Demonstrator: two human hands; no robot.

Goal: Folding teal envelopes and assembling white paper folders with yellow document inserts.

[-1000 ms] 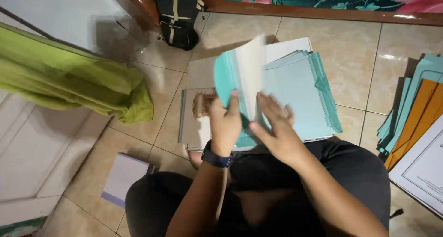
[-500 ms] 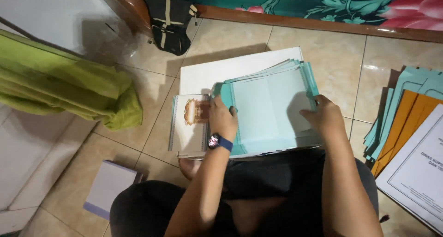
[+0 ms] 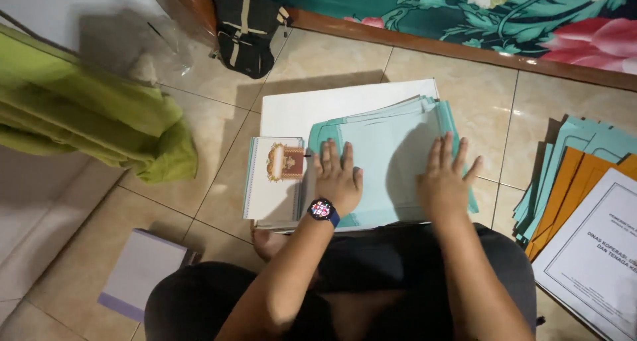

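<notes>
A stack of pale teal folders [image 3: 391,148] lies on the tiled floor in front of my crossed legs, resting on a white board [image 3: 312,109]. My left hand [image 3: 338,178], with a dark watch on the wrist, presses flat on the stack's left part. On the right part my right hand [image 3: 446,178] lies flat with its fingers spread. Neither hand grips anything. A spiral notebook [image 3: 273,178] with a red and gold emblem on its cover sits just left of the stack.
A green cloth [image 3: 99,122] is heaped at the left. A black bag [image 3: 247,24] leans at the back by a wooden frame. More teal and orange folders [image 3: 570,182] and a printed white sheet [image 3: 597,255] lie at the right. A lilac box [image 3: 142,281] is near my knee.
A second ago both hands were lifting and flipping through the folder sheets. The sheets have since been laid down, and both palms now rest flat on the squared stack.
</notes>
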